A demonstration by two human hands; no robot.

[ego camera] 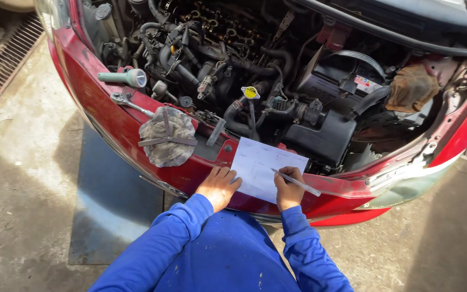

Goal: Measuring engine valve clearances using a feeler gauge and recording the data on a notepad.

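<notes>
A white sheet of paper (260,162) lies on the front edge of a red car (98,103) whose engine bay is open. My left hand (218,186) rests flat beside the paper's lower left corner, touching it. My right hand (289,189) is closed around a silver pen (298,183), its tip on the paper. Both arms wear blue sleeves.
On the car's front edge to the left lie a green flashlight (122,77), a ratchet wrench (128,103) and a grey rag (167,135) with metal tools on it. A brown rag (412,86) sits at the bay's right side. A dark mat (112,205) covers the concrete floor.
</notes>
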